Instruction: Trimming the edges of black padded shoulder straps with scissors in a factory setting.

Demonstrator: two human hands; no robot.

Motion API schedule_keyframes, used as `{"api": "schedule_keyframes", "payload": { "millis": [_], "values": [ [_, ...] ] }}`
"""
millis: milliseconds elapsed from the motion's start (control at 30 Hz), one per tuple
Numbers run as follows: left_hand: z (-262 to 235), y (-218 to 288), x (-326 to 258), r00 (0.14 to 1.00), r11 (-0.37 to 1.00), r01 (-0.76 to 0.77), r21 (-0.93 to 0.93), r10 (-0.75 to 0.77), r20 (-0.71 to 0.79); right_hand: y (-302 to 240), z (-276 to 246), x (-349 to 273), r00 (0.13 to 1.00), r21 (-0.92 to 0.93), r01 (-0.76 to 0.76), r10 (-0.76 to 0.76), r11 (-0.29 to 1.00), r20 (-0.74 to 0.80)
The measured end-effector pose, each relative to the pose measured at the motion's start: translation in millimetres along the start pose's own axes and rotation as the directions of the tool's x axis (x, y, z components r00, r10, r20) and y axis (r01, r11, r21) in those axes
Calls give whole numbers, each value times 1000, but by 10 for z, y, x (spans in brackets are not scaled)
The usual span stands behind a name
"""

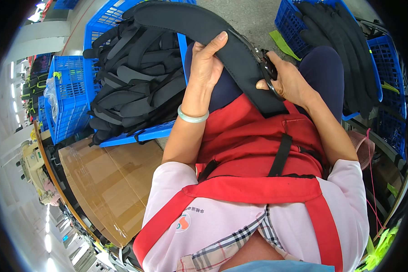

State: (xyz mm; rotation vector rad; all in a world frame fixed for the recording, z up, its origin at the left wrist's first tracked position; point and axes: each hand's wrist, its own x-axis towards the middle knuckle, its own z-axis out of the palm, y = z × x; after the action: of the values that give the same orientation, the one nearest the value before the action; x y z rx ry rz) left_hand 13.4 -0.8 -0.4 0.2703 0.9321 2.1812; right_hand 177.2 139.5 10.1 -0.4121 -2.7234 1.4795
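Plainly, piled straps (140,81) fill a crate (156,132) at ten o'clock; at twelve, the left hand (206,63) pinches one strap (241,60), seemingly mid-work, the right hand (291,81) curled around scissors (269,68) at its edge. Other straps (342,50) lie at two; which are finished cannot be told.

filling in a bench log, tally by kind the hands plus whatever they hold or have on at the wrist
Hands: 2
Black padded strap: 1
Scissors: 1
Pale bangle: 1
Total: 5

A curved, padded black strap (243,64) slopes downward, black-handled scissors (264,61) along its edge.
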Motion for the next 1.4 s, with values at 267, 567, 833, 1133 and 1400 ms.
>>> {"api": "schedule_keyframes", "payload": {
  "millis": [267, 567, 833, 1133, 1400],
  "values": [
    [-4, -22, 4, 1000, 1000, 9, 9, -9, 22, 44, 69, 11, 999, 129, -24, 28, 991, -26],
    [-28, -43, -18, 997, 999, 13, 36, -15, 70, 39, 62, 34, 999, 157, -16, 23, 987, -44],
    [-32, 39, 73, 991, 996, -33, 83, 22, 131, 75, 30, 54, 999, 75, -33, 36, 997, -37],
    [41, 17, 84, 992, 994, 16, 108, -29, 124, 49, 59, 61, 999, 59, 7, -4, 998, -48],
    [4, 24, 70, 993, 993, 9, 115, -22, 115, 123, 102, 55, 1000, 241, -22, 25, 970, -9]
  ]
}}
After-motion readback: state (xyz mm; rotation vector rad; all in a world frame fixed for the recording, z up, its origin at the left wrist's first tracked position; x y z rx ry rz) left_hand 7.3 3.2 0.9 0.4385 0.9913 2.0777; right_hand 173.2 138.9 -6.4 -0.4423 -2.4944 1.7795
